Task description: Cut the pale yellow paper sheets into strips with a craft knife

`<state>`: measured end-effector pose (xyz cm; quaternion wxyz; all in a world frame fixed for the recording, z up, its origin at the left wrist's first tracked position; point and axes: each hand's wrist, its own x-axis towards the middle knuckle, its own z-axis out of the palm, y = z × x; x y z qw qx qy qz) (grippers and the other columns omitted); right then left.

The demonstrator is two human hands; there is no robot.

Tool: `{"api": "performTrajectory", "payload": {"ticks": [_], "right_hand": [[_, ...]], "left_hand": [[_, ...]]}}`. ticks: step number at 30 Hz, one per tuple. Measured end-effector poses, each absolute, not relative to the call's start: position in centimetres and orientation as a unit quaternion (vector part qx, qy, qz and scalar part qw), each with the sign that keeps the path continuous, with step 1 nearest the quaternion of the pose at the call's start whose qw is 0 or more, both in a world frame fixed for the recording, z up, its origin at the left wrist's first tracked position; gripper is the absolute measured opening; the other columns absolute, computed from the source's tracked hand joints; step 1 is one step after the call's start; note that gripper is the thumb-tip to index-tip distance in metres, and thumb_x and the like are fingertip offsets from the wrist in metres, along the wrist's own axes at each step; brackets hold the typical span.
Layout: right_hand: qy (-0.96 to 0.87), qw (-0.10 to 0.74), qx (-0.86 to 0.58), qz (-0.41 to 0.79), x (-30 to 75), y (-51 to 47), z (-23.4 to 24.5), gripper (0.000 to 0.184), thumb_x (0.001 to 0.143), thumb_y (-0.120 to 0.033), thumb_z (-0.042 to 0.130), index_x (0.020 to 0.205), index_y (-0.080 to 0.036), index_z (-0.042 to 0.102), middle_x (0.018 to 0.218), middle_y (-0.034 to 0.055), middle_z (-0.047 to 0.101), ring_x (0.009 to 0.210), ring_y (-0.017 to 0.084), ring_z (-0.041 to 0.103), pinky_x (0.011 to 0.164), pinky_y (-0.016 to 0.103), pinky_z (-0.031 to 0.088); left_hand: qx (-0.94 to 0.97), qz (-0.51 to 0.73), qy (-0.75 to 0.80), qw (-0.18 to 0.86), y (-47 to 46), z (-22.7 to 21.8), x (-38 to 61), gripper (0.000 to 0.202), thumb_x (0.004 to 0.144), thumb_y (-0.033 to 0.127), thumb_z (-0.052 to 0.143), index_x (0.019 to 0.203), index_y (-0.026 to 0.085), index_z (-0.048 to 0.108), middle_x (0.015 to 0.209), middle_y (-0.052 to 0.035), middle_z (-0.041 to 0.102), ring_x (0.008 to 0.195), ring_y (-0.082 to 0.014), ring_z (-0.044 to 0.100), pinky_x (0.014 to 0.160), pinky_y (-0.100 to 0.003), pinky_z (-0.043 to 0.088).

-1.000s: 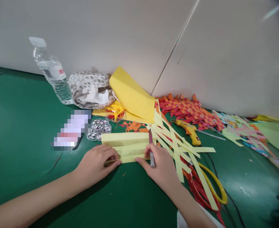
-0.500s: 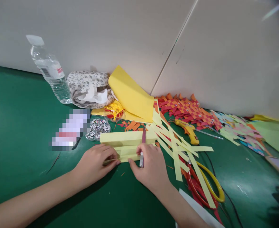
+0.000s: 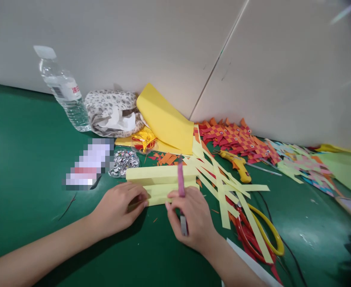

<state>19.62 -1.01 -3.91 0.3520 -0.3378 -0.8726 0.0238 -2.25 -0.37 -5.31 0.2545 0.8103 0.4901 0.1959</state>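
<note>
Yellow sheet (image 3: 160, 187) left, purple tool (image 3: 180, 181) right: two half-curled hands (image 3: 120, 205) (image 3: 195, 219) grip one each.

You are at a green craft table (image 3: 20, 167), set against a pale wall (image 3: 118, 40) that fills the upper frame. The tabletop carries the signs: creased pale-yellow paper (image 3: 157, 173) at the centre, loose paper strips (image 3: 224, 207) right of it, and orange scraps (image 3: 167, 158) just above. Right of centre you have a yellow glue gun (image 3: 238, 164) and, lower down, red and yellow loop handles (image 3: 276, 235) partly under the strips. Woven red-and-orange paper pieces (image 3: 229, 133) pile along the wall, and googly eyes (image 3: 124, 161) and a yellow tassel (image 3: 144, 139) lie left of centre. Whether your table stands in a home, a classroom or a workshop, the view does not show.
</note>
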Motion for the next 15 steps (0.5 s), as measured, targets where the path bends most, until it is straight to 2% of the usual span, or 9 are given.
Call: {"api": "performTrajectory", "payload": {"ticks": [3, 6, 12, 15], "right_hand": [[-0.933, 0.27, -0.236, -0.009, 19.51, -1.02, -4.23, 0.014, 0.084, -0.005, 0.049, 0.083, -0.018, 0.052, 0.08, 0.0068, 0.065, 0.077, 0.019, 0.056, 0.072, 0.034, 0.042], [-0.959, 0.188, -0.205, -0.047, 19.16, -0.92, -4.62, 0.018, 0.088, -0.005, 0.047, 0.079, -0.017, 0.056, 0.078, 0.0064, 0.065, 0.081, 0.019, 0.057, 0.074, 0.032, 0.044], [-0.963, 0.175, -0.179, -0.103, 18.84, -0.87, -4.62, 0.02, 0.09, -0.007, 0.049, 0.076, -0.017, 0.058, 0.077, 0.0057, 0.065, 0.082, 0.019, 0.059, 0.077, 0.032, 0.046], [-0.962, 0.178, -0.173, -0.113, 18.66, -0.93, -4.45, 0.021, 0.091, -0.007, 0.047, 0.076, -0.017, 0.057, 0.074, 0.0049, 0.064, 0.079, 0.017, 0.059, 0.08, 0.032, 0.047]], "left_hand": [[0.812, 0.193, 0.488, 0.254, -0.27, -5.52, -2.44, 0.013, 0.089, 0.029, 0.05, 0.089, 0.021, 0.06, 0.081, -0.0007, 0.064, 0.076, -0.0173, 0.058, 0.07, -0.028, 0.041], [0.818, 0.185, 0.489, 0.242, -0.2, -5.63, -2.49, 0.013, 0.089, 0.028, 0.05, 0.086, 0.02, 0.06, 0.077, -0.001, 0.062, 0.072, -0.0174, 0.056, 0.067, -0.027, 0.04], [0.822, 0.199, 0.483, 0.226, -0.21, -5.57, -2.45, 0.011, 0.087, 0.025, 0.052, 0.079, 0.02, 0.058, 0.072, -0.0008, 0.061, 0.07, -0.0171, 0.056, 0.064, -0.026, 0.039], [0.826, 0.199, 0.478, 0.222, -0.15, -5.52, -2.45, 0.009, 0.086, 0.022, 0.052, 0.082, 0.019, 0.059, 0.076, -0.0019, 0.062, 0.072, -0.0177, 0.057, 0.064, -0.026, 0.039]]}}
